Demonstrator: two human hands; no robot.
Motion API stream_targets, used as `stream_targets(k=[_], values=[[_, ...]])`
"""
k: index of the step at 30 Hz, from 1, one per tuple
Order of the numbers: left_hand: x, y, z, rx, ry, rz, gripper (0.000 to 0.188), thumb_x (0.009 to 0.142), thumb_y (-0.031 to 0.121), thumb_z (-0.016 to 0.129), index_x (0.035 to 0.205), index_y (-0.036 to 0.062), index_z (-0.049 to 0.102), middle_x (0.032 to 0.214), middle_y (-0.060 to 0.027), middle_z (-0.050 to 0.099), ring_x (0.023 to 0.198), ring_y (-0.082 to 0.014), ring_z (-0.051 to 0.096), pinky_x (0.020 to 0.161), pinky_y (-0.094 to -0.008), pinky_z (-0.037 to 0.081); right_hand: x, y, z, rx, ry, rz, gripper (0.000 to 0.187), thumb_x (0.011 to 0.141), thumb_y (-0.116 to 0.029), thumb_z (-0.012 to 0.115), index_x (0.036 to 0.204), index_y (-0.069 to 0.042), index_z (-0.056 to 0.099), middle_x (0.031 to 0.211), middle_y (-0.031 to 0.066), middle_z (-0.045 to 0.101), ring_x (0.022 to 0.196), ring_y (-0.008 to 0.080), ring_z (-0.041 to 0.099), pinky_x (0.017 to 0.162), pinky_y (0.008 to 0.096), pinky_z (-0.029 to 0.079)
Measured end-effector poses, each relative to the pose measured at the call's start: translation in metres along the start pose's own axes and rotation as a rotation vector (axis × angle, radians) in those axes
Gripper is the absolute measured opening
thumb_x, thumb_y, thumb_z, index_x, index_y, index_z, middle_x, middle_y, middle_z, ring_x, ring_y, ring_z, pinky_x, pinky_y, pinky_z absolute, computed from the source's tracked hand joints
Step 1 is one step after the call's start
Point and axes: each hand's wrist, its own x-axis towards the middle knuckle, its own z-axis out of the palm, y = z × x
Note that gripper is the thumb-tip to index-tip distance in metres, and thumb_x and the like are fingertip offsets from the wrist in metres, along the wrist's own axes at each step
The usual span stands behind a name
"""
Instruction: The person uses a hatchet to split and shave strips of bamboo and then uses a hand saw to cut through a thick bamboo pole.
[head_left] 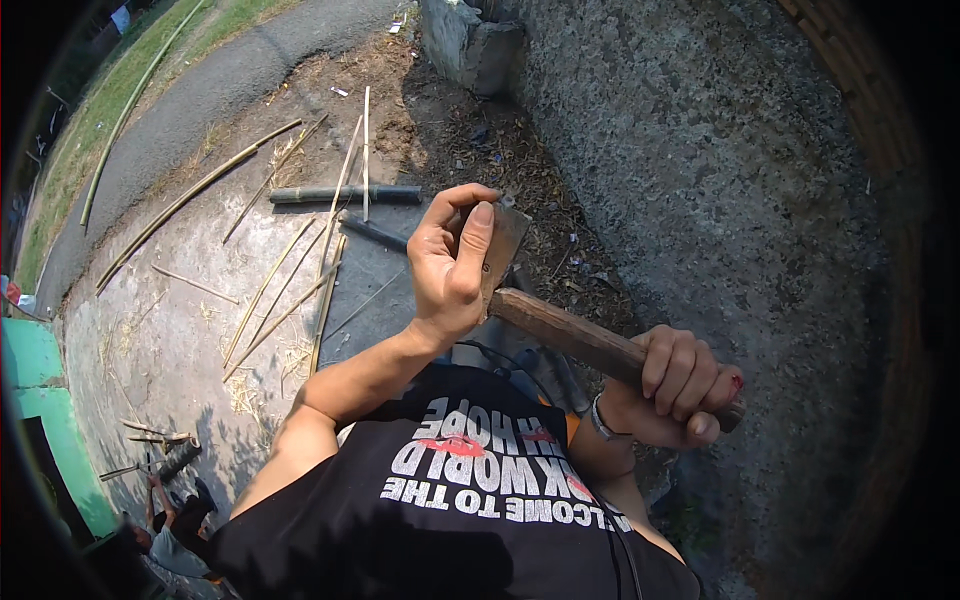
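A hatchet with a thick, worn wooden handle (575, 335) lies across the front of my body. Its broad flat metal head (508, 245) points up and away from me. My left hand (452, 265) is closed around the head, the thumb laid along its flat face; the curled fingers partly hide the edge. Lower and to the right, my right hand (672, 392) wraps the end of the handle. A small red mark shows by the thumb-side knuckle.
Dark bamboo poles (345, 194) and split bamboo strips (265, 290) lie on the ground ahead and left. A rough concrete wall (690, 170) rises close on my right. Another person (175, 535) works at the lower left, near a green wall (60, 430).
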Motion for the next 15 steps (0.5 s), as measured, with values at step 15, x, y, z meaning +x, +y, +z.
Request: stream_targets(k=[15], values=[[0.064, -0.065, 0.01, -0.009, -0.033, -0.094, 0.026, 0.101, 0.023, 0.068, 0.113, -0.0003, 0.064, 0.081, -0.004, 0.071, 0.066, -0.0046, 0.061, 0.058, -0.0198, 0.047, -0.014, -0.034, -0.031, -0.475, 0.43, 0.063, 0.029, 0.083, -0.034, 0.07, 0.082, -0.014, 0.048, 0.07, -0.0004, 0.054, 0.073, 0.0173, 0.057, 0.091, 0.0374, 0.041]])
